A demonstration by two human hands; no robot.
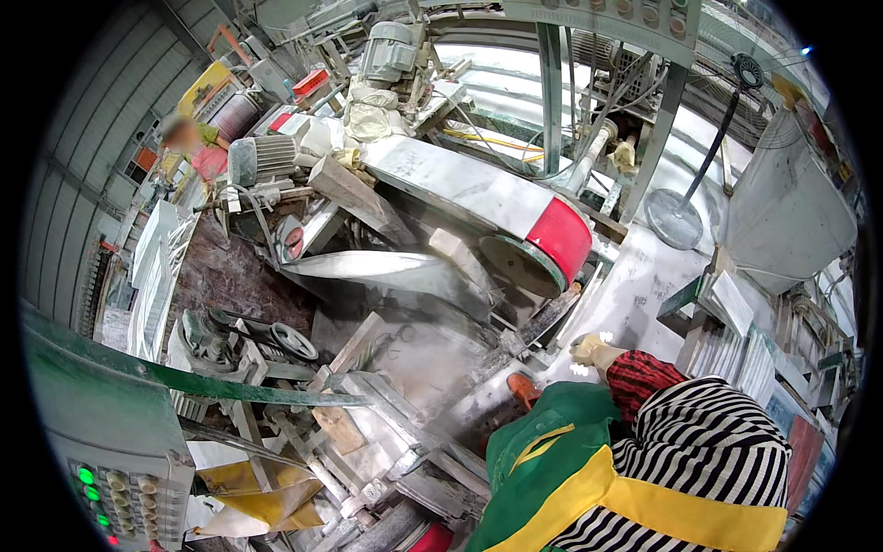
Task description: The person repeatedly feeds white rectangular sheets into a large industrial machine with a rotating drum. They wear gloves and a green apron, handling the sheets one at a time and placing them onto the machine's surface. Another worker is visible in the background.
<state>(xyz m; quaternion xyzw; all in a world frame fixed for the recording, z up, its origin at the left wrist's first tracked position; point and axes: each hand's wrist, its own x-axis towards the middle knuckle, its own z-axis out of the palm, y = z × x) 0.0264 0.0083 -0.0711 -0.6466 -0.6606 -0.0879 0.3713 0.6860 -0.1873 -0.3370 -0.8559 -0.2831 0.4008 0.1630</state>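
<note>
Head view: wearer's own hands aren't showing anywhere, so can't tell if they're spread, closed or holding anything. Lower right, a co-worker (708, 442) in striped top & green apron is bending fwd. Their gloved hand (593, 350) is resting loosely curled, gripping nothing, on the edge of the pale wet slab (635, 276) at centre right. The wheel (520, 264) is sitting just upper left of it, under a red guard (559, 237), w/ spray or dust hanging below.

Risk, as I judge it: the glove is lying near the wheel, so a slip on the wet stone could carry the fingers in. The haze is also hiding the edge.
</note>
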